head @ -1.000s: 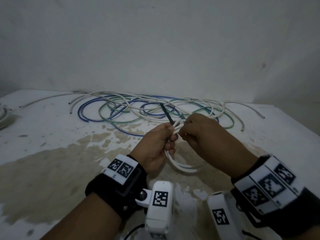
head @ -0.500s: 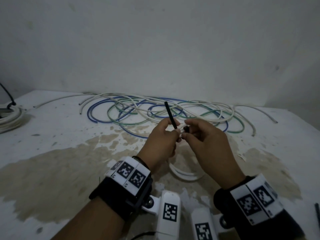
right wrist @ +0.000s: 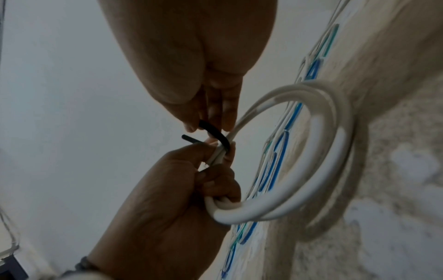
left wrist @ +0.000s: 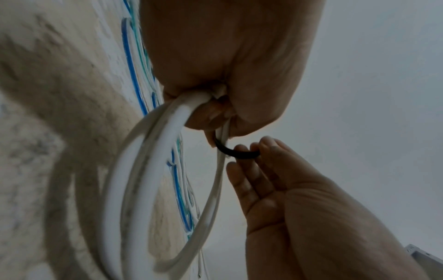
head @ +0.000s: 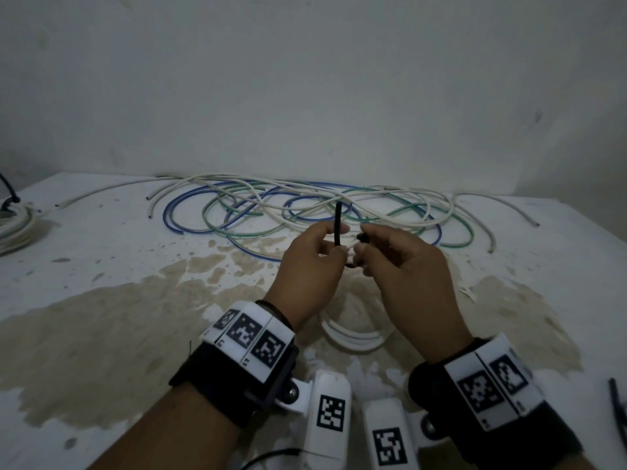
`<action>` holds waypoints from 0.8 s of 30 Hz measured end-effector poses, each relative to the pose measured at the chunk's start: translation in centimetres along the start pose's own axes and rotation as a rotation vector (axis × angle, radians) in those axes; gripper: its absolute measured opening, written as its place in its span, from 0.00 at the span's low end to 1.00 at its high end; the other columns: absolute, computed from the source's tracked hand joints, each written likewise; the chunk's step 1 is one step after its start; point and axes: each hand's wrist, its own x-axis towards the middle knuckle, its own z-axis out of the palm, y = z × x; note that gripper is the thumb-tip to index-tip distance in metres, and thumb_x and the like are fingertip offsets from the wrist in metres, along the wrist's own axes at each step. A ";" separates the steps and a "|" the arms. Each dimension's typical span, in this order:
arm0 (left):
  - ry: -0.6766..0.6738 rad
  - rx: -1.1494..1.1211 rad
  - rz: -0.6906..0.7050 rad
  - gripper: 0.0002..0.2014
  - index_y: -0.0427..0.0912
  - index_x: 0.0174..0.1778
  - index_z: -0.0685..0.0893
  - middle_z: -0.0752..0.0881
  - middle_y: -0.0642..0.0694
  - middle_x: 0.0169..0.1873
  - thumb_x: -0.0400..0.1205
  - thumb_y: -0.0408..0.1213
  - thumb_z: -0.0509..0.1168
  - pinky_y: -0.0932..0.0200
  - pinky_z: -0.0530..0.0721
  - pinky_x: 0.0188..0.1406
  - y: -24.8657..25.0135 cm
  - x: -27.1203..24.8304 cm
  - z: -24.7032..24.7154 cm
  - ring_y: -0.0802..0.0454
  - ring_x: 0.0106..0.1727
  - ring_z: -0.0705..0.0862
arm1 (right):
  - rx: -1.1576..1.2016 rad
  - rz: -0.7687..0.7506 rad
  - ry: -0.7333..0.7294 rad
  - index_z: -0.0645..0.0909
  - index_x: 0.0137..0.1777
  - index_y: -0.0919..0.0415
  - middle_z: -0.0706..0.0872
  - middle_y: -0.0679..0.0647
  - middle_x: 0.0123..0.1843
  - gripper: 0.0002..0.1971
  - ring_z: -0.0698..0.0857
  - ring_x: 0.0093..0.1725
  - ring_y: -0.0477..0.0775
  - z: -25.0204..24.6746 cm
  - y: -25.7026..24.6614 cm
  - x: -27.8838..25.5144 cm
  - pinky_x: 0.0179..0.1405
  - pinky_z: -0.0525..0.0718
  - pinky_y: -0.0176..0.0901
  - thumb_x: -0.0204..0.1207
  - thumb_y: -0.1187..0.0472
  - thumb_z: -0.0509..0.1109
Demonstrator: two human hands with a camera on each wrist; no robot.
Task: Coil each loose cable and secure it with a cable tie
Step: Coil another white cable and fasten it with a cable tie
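White, and wound into a few loops, the coiled cable (head: 353,337) hangs above the stained worktop (head: 101,300) from the left hand (head: 310,262), whose fingers curl round the gathered strands at the top of the coil. The black cable tie (head: 338,225) is wrapped about those strands just beside the left hand's fingertips: one end stands up past the left thumb, and the other bends toward the right hand (head: 403,266), which pinches it between thumb and fingertips (the remaining fingers lie fairly straight in the left wrist view). From the left wrist the tie (left wrist: 236,151) runs as a short dark arc from the cable (left wrist: 153,170) to the right hand (left wrist: 299,199); from the right wrist it (right wrist: 215,135) crosses over the cable (right wrist: 318,151) right above the left hand (right wrist: 182,199), the right hand's fingertips (right wrist: 215,111) nipping its upper end. Behind the coil, toward the wall, loose cables (head: 305,208) in white, blue and green sprawl tangled on the worktop. Far left of the coil, at the worktop's edge, lies another white bundle (head: 13,228). Right of the coil, near the lower frame edge, a dark strip (head: 617,401) rests on the surface; what it is cannot be told.
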 end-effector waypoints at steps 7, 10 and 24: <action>-0.052 0.073 -0.034 0.10 0.45 0.56 0.87 0.83 0.50 0.27 0.84 0.34 0.61 0.63 0.67 0.23 0.0 -0.1 0.0 0.62 0.15 0.69 | 0.026 0.016 0.061 0.82 0.51 0.47 0.89 0.48 0.43 0.13 0.88 0.44 0.47 -0.3 0.0 0.2 0.49 0.85 0.39 0.75 0.68 0.72; -0.070 0.181 -0.036 0.10 0.47 0.53 0.88 0.90 0.46 0.40 0.83 0.36 0.62 0.68 0.70 0.21 -0.1 -0.2 0.3 0.64 0.18 0.74 | -0.019 0.024 0.073 0.84 0.56 0.51 0.87 0.43 0.44 0.13 0.87 0.45 0.40 -0.3 0.3 0.2 0.49 0.82 0.29 0.75 0.66 0.72; -0.041 0.144 -0.015 0.12 0.43 0.58 0.88 0.90 0.41 0.40 0.83 0.32 0.62 0.71 0.68 0.18 -0.5 -0.2 0.4 0.65 0.14 0.72 | -0.244 -0.132 0.142 0.89 0.54 0.63 0.82 0.42 0.43 0.09 0.77 0.48 0.32 -0.4 0.9 0.3 0.47 0.68 0.12 0.76 0.66 0.71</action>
